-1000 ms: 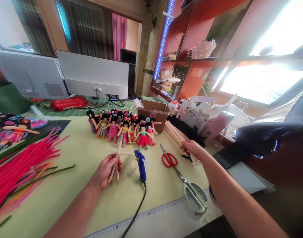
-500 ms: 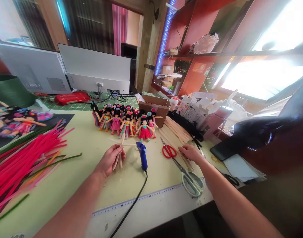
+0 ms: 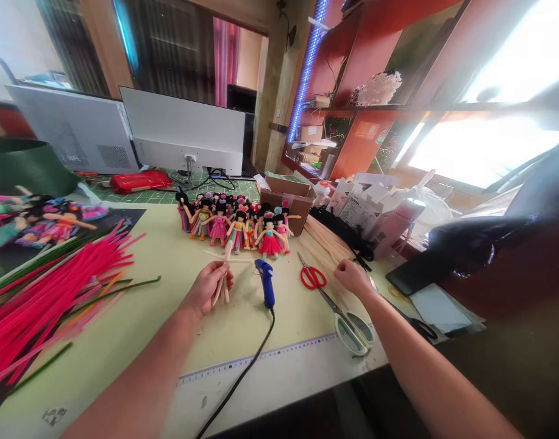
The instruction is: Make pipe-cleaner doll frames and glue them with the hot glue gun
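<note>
My left hand [image 3: 210,285] is closed around a bare doll body of cream pipe cleaners [image 3: 221,291]. Its arms stick out sideways above my fingers and its legs hang below them. My right hand [image 3: 353,278] is curled in a pinch over the loose cream pipe cleaners [image 3: 331,241] on the right; what its fingertips hold is too small to make out. Between the hands lie a blue hot glue gun [image 3: 266,283], red-handled scissors [image 3: 313,277] and larger scissors with pale green handles [image 3: 352,329]. The glue gun's nozzle is close to the doll body's arm.
Finished dolls [image 3: 237,228] stand grouped before a cardboard box [image 3: 291,198]. Red pipe cleaners [image 3: 64,283] spread at left, near more dolls [image 3: 62,219]. A ruler [image 3: 256,358] runs along the table's front edge. The glue gun's black cord [image 3: 242,381] crosses it. A phone [image 3: 411,271] lies at right.
My right hand has drawn its fingers in tighter and shifted slightly up among the cream pipe cleaners. My left hand keeps its hold on the doll body. The whole view has shifted slightly.
</note>
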A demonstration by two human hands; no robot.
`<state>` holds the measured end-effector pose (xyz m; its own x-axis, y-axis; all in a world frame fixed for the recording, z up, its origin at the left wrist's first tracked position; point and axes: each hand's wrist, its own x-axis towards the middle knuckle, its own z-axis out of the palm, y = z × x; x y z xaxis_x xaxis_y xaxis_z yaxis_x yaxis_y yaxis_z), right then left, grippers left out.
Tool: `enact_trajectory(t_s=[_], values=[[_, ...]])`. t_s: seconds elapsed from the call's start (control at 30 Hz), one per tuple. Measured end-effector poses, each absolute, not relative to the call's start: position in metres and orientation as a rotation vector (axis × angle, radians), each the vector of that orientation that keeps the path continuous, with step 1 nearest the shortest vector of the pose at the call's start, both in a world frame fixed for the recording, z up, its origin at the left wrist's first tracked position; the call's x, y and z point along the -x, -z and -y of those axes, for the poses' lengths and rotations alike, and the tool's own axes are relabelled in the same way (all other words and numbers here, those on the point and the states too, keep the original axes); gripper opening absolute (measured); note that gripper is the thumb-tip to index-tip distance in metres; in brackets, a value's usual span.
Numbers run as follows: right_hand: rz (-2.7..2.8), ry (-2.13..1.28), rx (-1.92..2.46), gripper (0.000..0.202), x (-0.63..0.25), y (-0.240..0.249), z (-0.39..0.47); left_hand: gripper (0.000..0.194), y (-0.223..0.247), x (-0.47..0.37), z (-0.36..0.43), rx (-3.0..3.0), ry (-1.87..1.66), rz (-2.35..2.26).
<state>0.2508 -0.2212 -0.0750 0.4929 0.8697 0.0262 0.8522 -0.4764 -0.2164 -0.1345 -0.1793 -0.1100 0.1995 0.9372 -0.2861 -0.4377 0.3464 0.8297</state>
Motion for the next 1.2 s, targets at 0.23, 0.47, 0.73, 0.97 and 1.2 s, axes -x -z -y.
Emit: enact_trajectory(t_s=[0.23, 0.47, 0.73, 0.97, 1.2], values=[[1.467, -0.113, 2.341, 0.008, -0.247, 0.066, 0.231, 0.012, 0.11, 0.136, 0.18, -0.68, -1.089, -0.895], [1.377, -0.264, 2.06, 0.028, -0.228, 0.014, 0.258, 0.011, 0.099, 0.137, 0.18, -0.643, -1.16, -0.881], [1.16, -1.16, 1.414, 0.025, -0.117, -0.018, 0.31, 0.013, 0.071, 0.145, 0.182, -0.655, -1.258, -0.899], [1.277, -1.53, 1.414, 0.02, -0.025, 0.044, 0.308, 0.025, 0.052, 0.189, 0.175, -0.738, -1.441, -0.908], [1.404, -1.545, 1.462, 0.023, 0.034, 0.077, 0.27, 0.024, 0.052, 0.189, 0.18, -0.787, -1.447, -0.955]])
